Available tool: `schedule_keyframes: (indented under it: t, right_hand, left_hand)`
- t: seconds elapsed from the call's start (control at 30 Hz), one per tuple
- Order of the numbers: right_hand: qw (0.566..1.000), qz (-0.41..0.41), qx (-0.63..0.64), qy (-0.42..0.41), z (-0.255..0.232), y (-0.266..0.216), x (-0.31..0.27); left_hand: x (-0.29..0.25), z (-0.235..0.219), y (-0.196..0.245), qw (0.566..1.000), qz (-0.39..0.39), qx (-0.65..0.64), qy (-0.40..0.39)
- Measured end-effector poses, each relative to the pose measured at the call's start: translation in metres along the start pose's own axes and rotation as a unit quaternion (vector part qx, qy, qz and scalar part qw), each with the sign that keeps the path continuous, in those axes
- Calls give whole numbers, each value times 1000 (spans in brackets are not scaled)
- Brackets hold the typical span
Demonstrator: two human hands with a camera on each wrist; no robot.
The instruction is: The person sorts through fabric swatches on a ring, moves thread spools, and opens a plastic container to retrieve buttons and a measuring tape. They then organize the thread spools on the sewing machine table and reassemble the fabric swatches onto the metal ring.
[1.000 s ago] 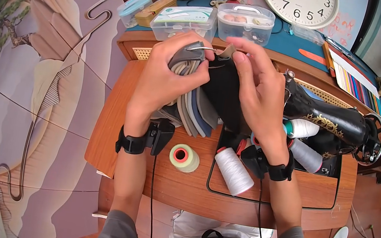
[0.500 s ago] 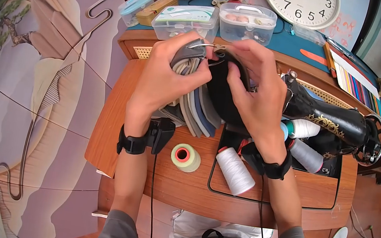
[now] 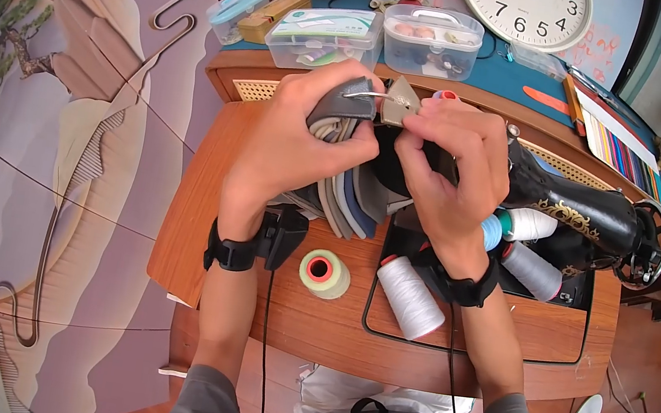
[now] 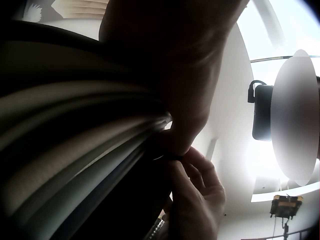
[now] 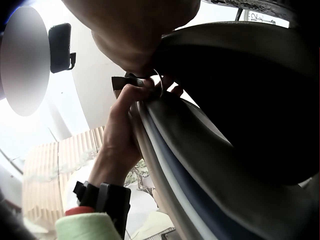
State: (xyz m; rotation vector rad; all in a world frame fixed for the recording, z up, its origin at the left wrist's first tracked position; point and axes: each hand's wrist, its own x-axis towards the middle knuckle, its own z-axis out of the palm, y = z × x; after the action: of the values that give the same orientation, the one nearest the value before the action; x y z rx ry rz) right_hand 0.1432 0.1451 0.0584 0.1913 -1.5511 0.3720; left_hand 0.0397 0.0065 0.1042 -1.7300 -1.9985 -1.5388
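Several grey, beige and blue swatches (image 3: 340, 199) hang in a bundle from a metal ring (image 3: 368, 95). My left hand (image 3: 291, 128) grips the bundle near its top, thumb in front and fingers curled behind the dark grey end. At the ring's right side my right hand (image 3: 457, 157) pinches the lower edge of a small grey-beige swatch corner (image 3: 399, 101), which the ring passes through. A black swatch (image 3: 392, 164) hangs below, between the hands. In the right wrist view the ring (image 5: 160, 82) curves beside the fingertips, above the fanned swatches (image 5: 175, 155).
A pale green thread cone (image 3: 325, 274) stands on the wooden table (image 3: 303, 331). White (image 3: 411, 298) and grey (image 3: 530, 271) cones lie to the right, by a black sewing machine (image 3: 578, 209). Behind are plastic boxes (image 3: 431, 46) on a shelf and a clock (image 3: 522, 9).
My right hand first held a tan corner, then opened slightly over the black swatch. Now it sits lower, pinching the grey-beige corner by the ring. My left hand moved slightly right with the bundle.
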Motion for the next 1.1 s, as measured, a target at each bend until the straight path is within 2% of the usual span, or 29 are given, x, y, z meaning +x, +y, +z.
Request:
schedule_keyframes:
  t: [0.07, 0.17, 0.3, 0.37, 0.4, 0.47, 0.5, 0.57, 0.6, 0.67, 0.77, 0.87, 0.97, 1.03, 1.1]
  right_hand:
    - [998, 51, 6, -29, -2, -4, 4]
    - [996, 56, 21, -58, -3, 0, 6]
    - [998, 18, 54, -30, 3, 2, 1]
    - [996, 76, 48, -16, 4, -4, -1]
    - [996, 76, 48, -16, 6, -7, -1]
    - [981, 165, 99, 12, 11, -10, -2]
    - [981, 165, 99, 12, 10, -8, 0]
    - [997, 61, 38, -14, 6, -2, 5]
    - [997, 61, 39, -13, 3, -2, 6]
    - [995, 70, 25, -68, -3, -5, 8]
    - [988, 103, 63, -91, -7, -2, 4]
    - [985, 142, 59, -84, -4, -5, 5]
    - [985, 150, 42, -68, -4, -13, 14]
    - [983, 163, 55, -68, -4, -12, 14]
    - [980, 175, 69, -68, -5, -12, 15]
  left_hand:
    - [0, 0, -2, 1000, 4, -7, 0]
    - [-1, -2, -4, 1000, 6, -15, 10]
    - [-3, -4, -2, 1000, -2, -9, -5]
    - [-2, -4, -1, 1000, -12, -8, -15]
    - [-1, -4, 0, 1000, -4, -11, -18]
    - [0, -3, -1, 1000, 5, -15, -21]
    - [-1, -3, -2, 1000, 1, -21, -19]
    - [-1, -3, -2, 999, -2, -28, -16]
    - [-2, -4, -3, 999, -3, -32, -12]
    - [-2, -6, -4, 999, -3, -36, -8]
    - [-1, -6, -9, 999, -2, -34, 5]
    - [0, -5, -9, 999, 2, -25, 19]
    - [1, 1, -8, 995, -12, -79, 58]
    - [2, 1, -17, 993, 56, -91, 43]
    - [1, 1, -16, 994, 56, -89, 33]
